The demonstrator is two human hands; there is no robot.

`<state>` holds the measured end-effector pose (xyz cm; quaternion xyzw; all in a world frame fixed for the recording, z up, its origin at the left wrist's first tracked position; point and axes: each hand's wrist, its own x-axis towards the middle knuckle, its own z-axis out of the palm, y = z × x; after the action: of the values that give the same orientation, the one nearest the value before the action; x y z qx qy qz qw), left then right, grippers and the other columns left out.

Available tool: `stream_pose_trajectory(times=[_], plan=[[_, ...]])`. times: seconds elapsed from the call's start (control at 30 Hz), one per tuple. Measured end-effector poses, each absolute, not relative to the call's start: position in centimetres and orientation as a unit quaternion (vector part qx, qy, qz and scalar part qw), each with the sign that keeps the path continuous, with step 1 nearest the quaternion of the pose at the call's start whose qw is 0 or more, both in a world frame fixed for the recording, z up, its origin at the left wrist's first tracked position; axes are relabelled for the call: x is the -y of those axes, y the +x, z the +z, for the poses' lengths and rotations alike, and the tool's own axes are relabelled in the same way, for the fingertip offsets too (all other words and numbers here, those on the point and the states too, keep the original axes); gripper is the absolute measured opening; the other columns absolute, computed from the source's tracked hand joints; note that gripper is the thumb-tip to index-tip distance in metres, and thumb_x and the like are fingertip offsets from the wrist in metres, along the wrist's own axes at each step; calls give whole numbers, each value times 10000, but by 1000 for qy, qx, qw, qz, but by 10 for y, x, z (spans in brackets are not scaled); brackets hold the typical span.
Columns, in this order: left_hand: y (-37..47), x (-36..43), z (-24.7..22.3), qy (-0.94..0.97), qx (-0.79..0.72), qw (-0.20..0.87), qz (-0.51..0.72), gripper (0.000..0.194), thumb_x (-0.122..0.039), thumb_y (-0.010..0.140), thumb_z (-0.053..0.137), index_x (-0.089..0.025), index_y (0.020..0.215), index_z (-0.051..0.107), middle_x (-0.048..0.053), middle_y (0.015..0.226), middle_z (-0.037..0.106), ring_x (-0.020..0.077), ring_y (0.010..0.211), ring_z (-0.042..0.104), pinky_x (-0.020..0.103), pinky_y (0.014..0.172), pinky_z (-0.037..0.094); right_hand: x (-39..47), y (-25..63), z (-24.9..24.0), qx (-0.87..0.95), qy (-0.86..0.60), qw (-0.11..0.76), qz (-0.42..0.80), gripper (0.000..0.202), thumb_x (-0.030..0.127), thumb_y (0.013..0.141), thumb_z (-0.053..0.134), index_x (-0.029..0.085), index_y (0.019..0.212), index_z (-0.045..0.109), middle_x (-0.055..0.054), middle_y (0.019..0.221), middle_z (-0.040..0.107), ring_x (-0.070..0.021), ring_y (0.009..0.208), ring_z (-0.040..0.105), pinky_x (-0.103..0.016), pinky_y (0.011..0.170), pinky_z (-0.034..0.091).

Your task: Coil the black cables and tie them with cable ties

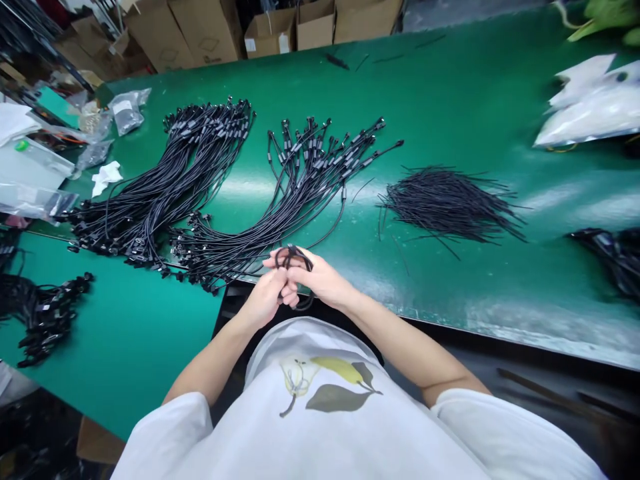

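A black cable (pixel 309 301) is coiled into a small loop in front of my shirt, at the front edge of the green table (pixel 450 280). My left hand (pixel 270 291) pinches the coil from the left, and my right hand (pixel 323 277) grips it from the right, the fingertips of both meeting at its middle. Just beyond my hands lies a spread bundle of black cables (pixel 295 200) with connectors at their ends. Thin black ties (pixel 450 203) form a loose pile to the right of it.
A larger cable bundle (pixel 185 167) lies at the left, with more cables (pixel 55 313) on the near left table part. Plastic bags (pixel 127 110) are at the far left, white bags (pixel 595 107) and black bundles (pixel 615 257) at the right. Cardboard boxes (pixel 270 33) stand behind.
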<state>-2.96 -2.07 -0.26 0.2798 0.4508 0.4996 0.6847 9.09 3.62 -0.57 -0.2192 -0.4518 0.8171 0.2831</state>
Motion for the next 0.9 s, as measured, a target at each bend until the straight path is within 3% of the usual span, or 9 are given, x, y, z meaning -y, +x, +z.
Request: stream_pose_trajectory(times=[0.13,0.23,0.37,0.47,0.53,0.6,0.7,0.77,0.9], plan=[[-28,26,-5,259,-432,721,475,399,-503,780,700,-144,681,556,-53,553,413,67,474,402,233,496,400,-40,93,-6,452,-256,224,824,491,583,737,698,160,969,607,-46,836,690,-86,472,537,-214,404,481],[-31,31,-4,248,-426,729,476,304,-338,724,789,-171,919,627,-6,751,574,103,673,538,238,632,457,-40,91,-10,443,-279,231,820,536,679,779,589,153,878,626,-25,695,647,-80,426,486,-200,375,419],[-31,40,-5,243,-435,731,467,429,-200,719,744,-197,1126,605,67,1119,630,202,1091,561,327,918,459,-37,84,-18,489,-291,279,774,526,667,847,498,159,780,619,-39,789,655,-117,659,586,-229,631,499],[-24,47,-11,222,-448,749,435,484,-123,722,646,-215,1192,574,69,1241,587,233,1174,523,413,983,437,-32,78,-20,592,-311,311,675,498,572,920,425,159,698,591,-39,821,650,-134,780,589,-248,772,463],[-21,49,-15,218,-462,749,423,570,-90,698,618,-241,1241,535,54,1226,585,221,1133,539,435,976,437,-31,76,-19,643,-323,334,609,460,496,934,423,160,654,565,-27,774,629,-128,777,569,-243,780,440],[-22,48,-18,235,-478,744,404,528,-114,698,634,-215,1207,541,49,1077,617,194,987,580,398,895,465,-31,78,-16,650,-342,337,589,406,457,921,455,162,664,561,-10,726,595,-116,728,546,-228,724,442],[-30,45,-20,289,-481,742,367,296,-216,729,683,-147,1000,589,22,816,591,143,755,557,303,716,456,-36,85,-10,584,-322,255,700,339,502,854,570,167,802,573,10,726,582,-87,572,507,-199,519,422],[-35,45,-19,329,-462,748,344,251,-279,748,708,-131,914,592,12,738,575,127,697,533,279,674,428,-39,88,-5,497,-281,208,794,385,535,793,650,176,869,535,29,696,569,-65,472,461,-178,409,367],[-35,49,-17,329,-378,806,314,361,-441,763,724,-136,882,572,32,716,601,147,678,559,287,660,416,-39,83,3,340,-232,295,862,450,517,767,706,194,777,392,98,623,425,11,377,255,-104,331,211]])
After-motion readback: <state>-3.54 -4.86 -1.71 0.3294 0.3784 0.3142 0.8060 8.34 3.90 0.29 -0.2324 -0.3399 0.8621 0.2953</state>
